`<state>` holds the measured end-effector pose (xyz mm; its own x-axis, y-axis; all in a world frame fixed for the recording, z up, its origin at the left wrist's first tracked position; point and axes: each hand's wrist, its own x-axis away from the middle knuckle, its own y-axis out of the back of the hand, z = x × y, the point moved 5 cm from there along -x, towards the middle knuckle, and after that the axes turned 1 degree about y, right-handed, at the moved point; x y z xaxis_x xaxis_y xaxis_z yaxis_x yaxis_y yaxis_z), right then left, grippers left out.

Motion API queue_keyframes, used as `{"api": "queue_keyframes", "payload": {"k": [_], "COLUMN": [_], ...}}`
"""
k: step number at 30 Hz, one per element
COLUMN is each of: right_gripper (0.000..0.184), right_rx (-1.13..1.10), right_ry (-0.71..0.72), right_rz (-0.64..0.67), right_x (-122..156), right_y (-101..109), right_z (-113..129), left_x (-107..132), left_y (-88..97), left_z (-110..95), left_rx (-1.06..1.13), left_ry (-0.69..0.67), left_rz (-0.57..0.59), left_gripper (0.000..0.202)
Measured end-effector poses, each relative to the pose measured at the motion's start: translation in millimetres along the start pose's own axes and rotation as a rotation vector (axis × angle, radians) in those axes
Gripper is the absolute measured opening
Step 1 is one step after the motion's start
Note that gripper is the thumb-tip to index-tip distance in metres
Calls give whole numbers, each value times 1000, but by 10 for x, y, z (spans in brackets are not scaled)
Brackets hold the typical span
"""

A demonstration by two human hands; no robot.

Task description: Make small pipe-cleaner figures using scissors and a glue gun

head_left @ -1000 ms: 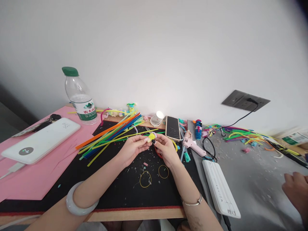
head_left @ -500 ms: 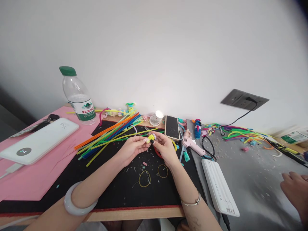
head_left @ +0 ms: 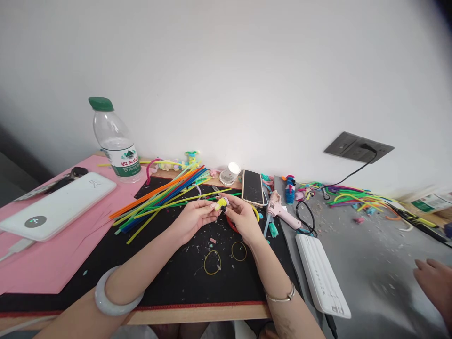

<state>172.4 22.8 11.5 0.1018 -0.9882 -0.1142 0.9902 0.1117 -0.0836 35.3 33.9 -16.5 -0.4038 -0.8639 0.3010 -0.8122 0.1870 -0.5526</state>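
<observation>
Between my fingertips is a small yellow fuzzy figure (head_left: pixel 221 203) with black and lilac parts, apparently made of pipe cleaner. My left hand (head_left: pixel 195 217) pinches it from the left, and my right hand (head_left: pixel 244 217) grips its right side; fingers partly cover it. Both hands hover over the black mat (head_left: pixel 165 282). Just behind my left hand lies a bundle of colourful pipe cleaners (head_left: pixel 162 197). Two rubber bands, one a larger loop (head_left: pixel 212 262) and one a smaller loop (head_left: pixel 239 251), rest on the mat below my hands.
A pink glue gun (head_left: pixel 282 211), a phone (head_left: pixel 253 187) and a paper cup (head_left: pixel 230 173) stand behind and right. A white power bank (head_left: pixel 323 275) lies right; another power bank (head_left: pixel 60 207) and a water bottle (head_left: pixel 120 146) are left. Another person's hand (head_left: pixel 434 282) is at far right.
My hands keep hold of the yellow figure in nearly the same spot. The other person's hand at far right has shifted slightly down.
</observation>
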Motion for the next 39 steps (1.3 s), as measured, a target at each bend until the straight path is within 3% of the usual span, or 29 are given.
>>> {"api": "queue_keyframes", "payload": {"k": [22,39], "right_gripper": [40,40], "right_rx": [207,312], "right_ry": [57,67], "right_rz": [-20,-10], "right_x": [9,3], "right_y": [45,31], "right_z": [7,12], "left_x": [32,56], "left_y": [-33,-26], "left_z": [-46,-108], "left_rx": [-156,-363], "left_ry": [-43,-122], "left_rz": [61,-9], "left_gripper": [22,41]}}
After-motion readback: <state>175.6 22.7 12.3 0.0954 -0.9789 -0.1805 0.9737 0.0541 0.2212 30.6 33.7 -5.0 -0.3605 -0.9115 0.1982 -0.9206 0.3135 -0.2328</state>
